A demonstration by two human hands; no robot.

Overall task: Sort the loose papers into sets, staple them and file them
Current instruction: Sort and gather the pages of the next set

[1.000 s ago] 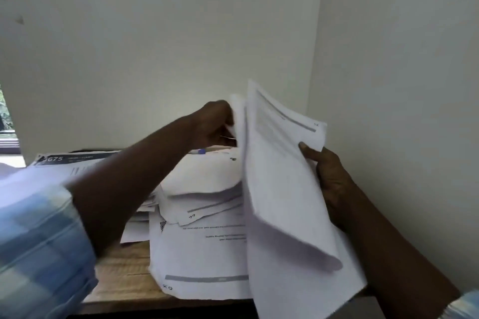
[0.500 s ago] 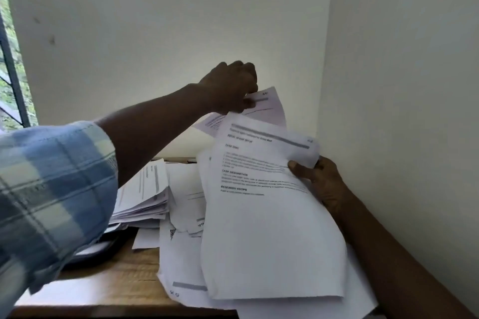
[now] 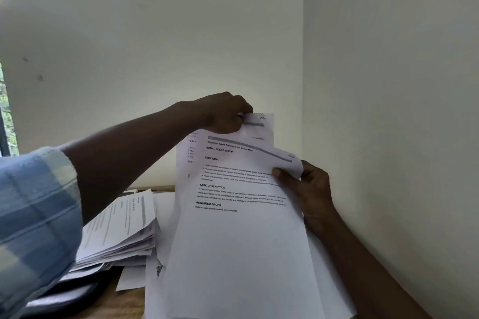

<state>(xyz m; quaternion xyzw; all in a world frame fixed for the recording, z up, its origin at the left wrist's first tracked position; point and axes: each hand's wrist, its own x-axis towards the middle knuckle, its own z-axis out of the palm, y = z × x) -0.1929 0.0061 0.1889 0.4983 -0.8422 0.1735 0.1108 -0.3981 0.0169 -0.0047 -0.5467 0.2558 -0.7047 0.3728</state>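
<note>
On my feed the left hand [image 3: 225,114] pinches the top edge of the rear sheet [image 3: 261,124], fingers curled tight. The right hand [image 3: 308,189] grips the front sheet [image 3: 238,235] at its upper right corner, thumb on the print and its other fingers hidden behind. Both sheets are held upright over the surface [image 3: 127,300]. A paper stack [image 3: 121,228] lies to the left, partly behind the checked sleeve [image 3: 33,215]. I can't identify the dark item [image 3: 72,295] beneath it.
</note>
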